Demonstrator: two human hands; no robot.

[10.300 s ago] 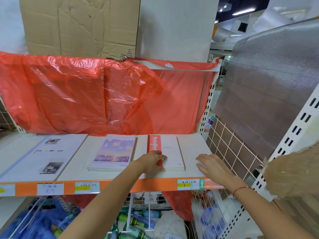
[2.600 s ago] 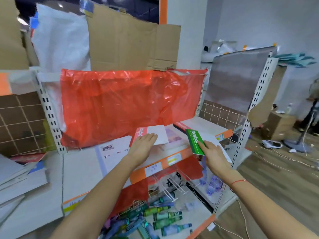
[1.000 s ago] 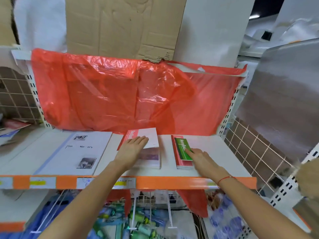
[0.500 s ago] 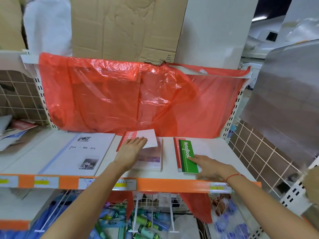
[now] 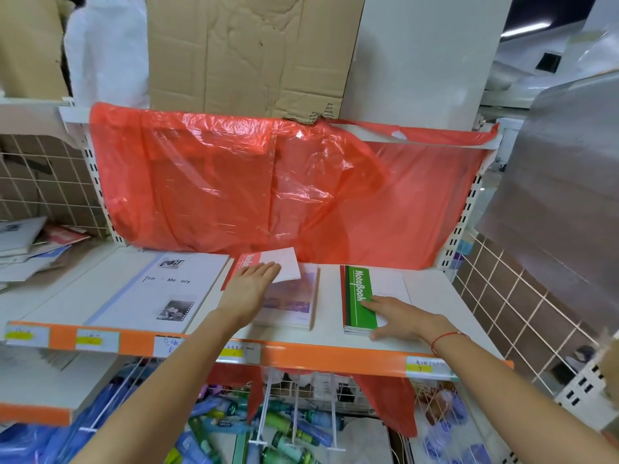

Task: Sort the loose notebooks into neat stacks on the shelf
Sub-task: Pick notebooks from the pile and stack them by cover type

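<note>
On the white shelf [image 5: 435, 333] a green-spined notebook [image 5: 360, 298] tops a small stack at the right. My right hand [image 5: 400, 318] lies flat on it, fingers straight, thumb by the stack's front corner. My left hand [image 5: 249, 289] presses a red-spined white notebook [image 5: 284, 267], which lies askew over a stack with a purple sunset cover [image 5: 291, 303]. A large white album with a photo print [image 5: 160, 289] lies at the left of the shelf.
A red plastic sheet [image 5: 268, 189] hangs behind the shelf under cardboard [image 5: 248, 51]. Loose notebooks [image 5: 30, 242] are piled on the neighbouring shelf at far left. Wire baskets of bottles [image 5: 278, 426] sit below. A wire grid panel [image 5: 522, 313] stands at the right.
My right hand has drawn the green notebook toward the front edge and squared it on its stack. My left hand still rests on the red-spined notebook, which stays askew.
</note>
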